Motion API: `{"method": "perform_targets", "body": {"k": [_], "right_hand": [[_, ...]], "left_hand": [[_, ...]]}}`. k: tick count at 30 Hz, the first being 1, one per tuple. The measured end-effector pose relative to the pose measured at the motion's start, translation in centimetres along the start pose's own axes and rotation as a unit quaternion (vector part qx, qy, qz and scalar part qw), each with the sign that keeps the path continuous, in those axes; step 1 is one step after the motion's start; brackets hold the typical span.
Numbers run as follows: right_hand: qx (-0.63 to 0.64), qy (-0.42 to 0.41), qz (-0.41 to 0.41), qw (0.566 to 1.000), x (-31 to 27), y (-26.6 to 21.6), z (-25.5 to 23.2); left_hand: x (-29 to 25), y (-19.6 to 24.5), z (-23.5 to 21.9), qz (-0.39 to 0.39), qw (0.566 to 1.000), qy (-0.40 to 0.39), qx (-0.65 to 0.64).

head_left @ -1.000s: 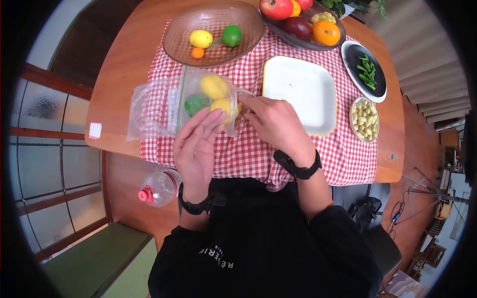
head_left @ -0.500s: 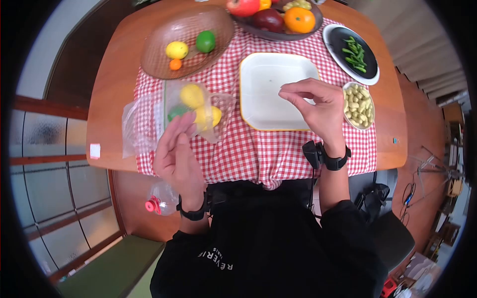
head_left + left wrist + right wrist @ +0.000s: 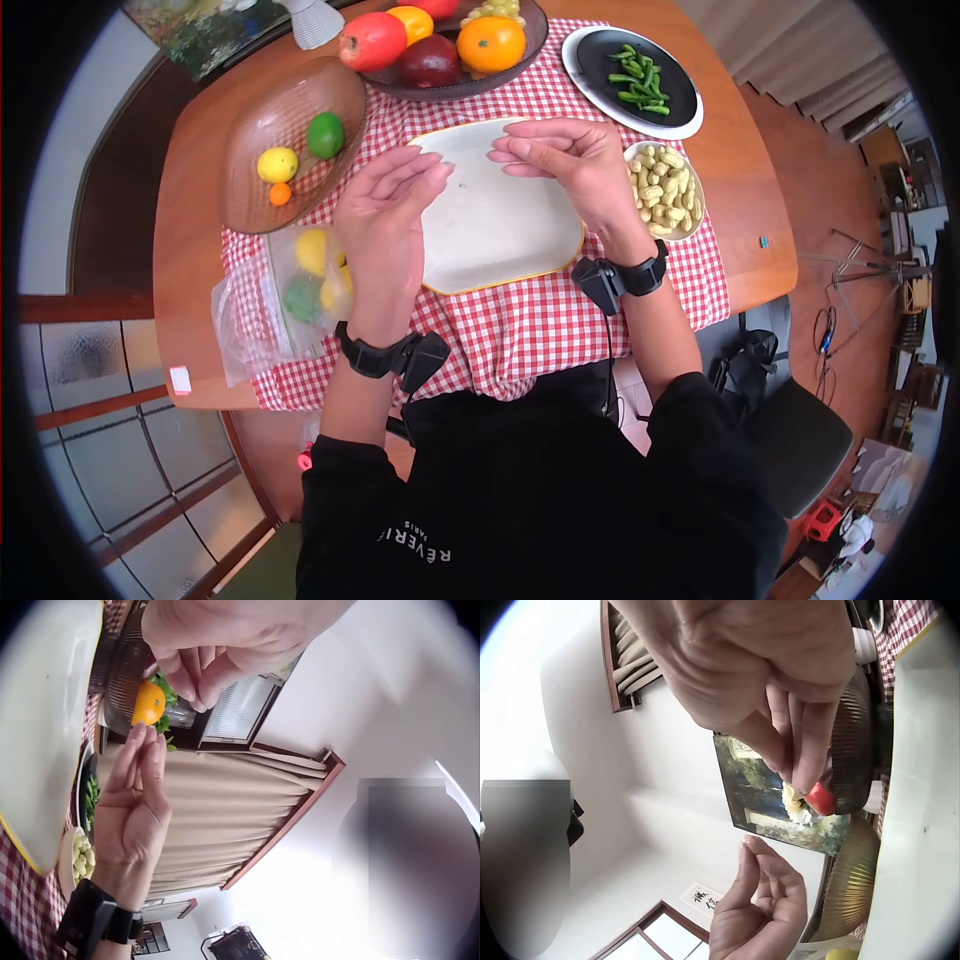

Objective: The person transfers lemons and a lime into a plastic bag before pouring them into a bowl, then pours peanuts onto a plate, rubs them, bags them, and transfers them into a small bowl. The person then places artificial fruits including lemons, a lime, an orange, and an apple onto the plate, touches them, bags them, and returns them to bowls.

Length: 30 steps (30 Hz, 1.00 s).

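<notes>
While my two bare hands are hovering close together over the tray, my left hand (image 3: 385, 225) is staying loosely open, fingers bending toward the thumb. My right hand (image 3: 578, 165) is facing it, also loosely open, thumb lying near the fingers. Beneath both, a white rectangular tray with rounded corners and a yellow rim (image 3: 490, 235) is resting on a red-and-white checked cloth (image 3: 505, 345). Beside my left forearm, a clear plastic bag (image 3: 240, 320) is holding yellow and green fruits. Farther out on that side, a brown translucent ribbed bowl (image 3: 245, 205) is cradling a yellow fruit, a green one and a small orange one. Past the tray, a dark, round bowl (image 3: 455, 93) is carrying red, orange and dark-red fruits. Beyond my right hand, a small white bowl (image 3: 681, 236) is holding pale peanuts (image 3: 662, 185), and a black plate (image 3: 600, 62) is bearing green peppers (image 3: 640, 82).
</notes>
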State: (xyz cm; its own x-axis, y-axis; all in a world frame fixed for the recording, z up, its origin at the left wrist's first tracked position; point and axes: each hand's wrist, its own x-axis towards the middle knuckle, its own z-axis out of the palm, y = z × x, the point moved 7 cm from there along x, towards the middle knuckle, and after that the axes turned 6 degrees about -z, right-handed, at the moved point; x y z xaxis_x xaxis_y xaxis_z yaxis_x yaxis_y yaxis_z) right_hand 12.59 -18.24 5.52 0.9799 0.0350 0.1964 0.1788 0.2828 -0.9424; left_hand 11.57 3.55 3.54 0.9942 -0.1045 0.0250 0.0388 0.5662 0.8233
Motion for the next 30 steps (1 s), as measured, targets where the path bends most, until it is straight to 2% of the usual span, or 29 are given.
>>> {"method": "perform_targets", "body": {"k": [1,5,8,10,21,23,30], "right_hand": [[0.000,0.008,-0.001,1.000,0.1,0.1,-0.3],[-0.004,0.025,0.011,1.000,-0.4,0.4,-0.9],[0.022,0.001,0.025,0.999,-0.1,0.6,-1.0],[0.027,0.010,0.034,0.999,0.0,0.8,-1.4],[0.028,-0.008,0.078,0.997,0.2,1.7,-1.3],[0.075,-0.005,0.082,0.994,0.1,1.9,-1.2],[0.107,-0.004,0.080,0.991,0.2,2.1,-1.6]], "left_hand": [[0.5,-0.4,-0.5,0.000,0.999,0.022,0.030],[0.1,-1.8,-1.1,-0.014,0.997,0.025,0.071],[-0.4,-1.6,-0.7,-0.036,0.994,0.034,0.101],[-0.4,-1.5,-1.1,-0.029,0.992,0.072,0.096],[-0.6,-1.1,0.0,-0.025,0.991,0.032,0.127],[-0.6,-1.2,0.0,-0.028,0.990,0.032,0.133],[-0.7,-1.2,-0.2,-0.024,0.990,0.029,0.139]]}}
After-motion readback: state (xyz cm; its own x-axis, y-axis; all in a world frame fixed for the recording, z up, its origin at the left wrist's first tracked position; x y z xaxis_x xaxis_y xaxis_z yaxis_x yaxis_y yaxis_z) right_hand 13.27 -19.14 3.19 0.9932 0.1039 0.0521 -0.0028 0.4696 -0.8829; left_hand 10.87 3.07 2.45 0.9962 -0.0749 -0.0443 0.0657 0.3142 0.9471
